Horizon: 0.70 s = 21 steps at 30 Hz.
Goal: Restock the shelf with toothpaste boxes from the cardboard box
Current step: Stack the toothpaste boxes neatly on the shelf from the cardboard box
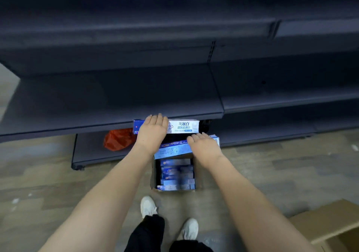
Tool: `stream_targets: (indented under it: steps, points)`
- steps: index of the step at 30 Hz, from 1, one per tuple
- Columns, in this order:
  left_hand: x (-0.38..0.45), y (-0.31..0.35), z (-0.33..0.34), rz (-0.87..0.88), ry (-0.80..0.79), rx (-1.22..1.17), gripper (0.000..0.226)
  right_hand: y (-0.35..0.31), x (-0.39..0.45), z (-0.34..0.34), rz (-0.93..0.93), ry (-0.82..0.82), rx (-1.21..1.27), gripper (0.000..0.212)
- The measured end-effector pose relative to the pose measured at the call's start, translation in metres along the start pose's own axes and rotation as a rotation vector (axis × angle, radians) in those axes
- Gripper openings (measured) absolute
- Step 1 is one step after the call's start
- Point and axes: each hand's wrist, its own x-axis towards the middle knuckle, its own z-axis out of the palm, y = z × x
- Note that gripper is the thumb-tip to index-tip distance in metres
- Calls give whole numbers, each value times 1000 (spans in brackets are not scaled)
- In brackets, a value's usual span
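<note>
Presently, both hands are extended over the open cardboard box, which sits on the floor just in front of the dark shelf. The left hand lies across the top of one toothpaste box, fingers curled over its far edge; this box is held level, just below the front edge of the lowest deep shelf board. The right hand grips the right end of a second toothpaste box, fingers wrapped over its far side; that box is tilted, left end lower, directly above the cardboard box and just beside the first.

Inside the cardboard box, further toothpaste boxes lie packed in rows, filling it.

Surroundings: an orange plastic bag rests on the bottom shelf board near its front edge, to the left of the held boxes and close to the left hand. A second brown carton stands on the floor at lower right, well apart. Two white shoes stand on the floor, near the cardboard box's near side. Shelf boards above appear bare and dark.
</note>
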Motion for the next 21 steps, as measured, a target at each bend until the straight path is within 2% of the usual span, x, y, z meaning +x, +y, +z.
stream_targets:
  steps: [3, 8, 21]
  points:
    - [3, -18, -41, 53, 170, 81, 71, 13, -8, -38, -28, 105, -41, 51]
    - [1, -43, -102, 31, 300, 141, 65, 27, -22, -94, -56, 246, -71, 47]
    - [-14, -91, -198, -133, 444, 249, 71, 39, -45, -185, -68, 480, -223, 48]
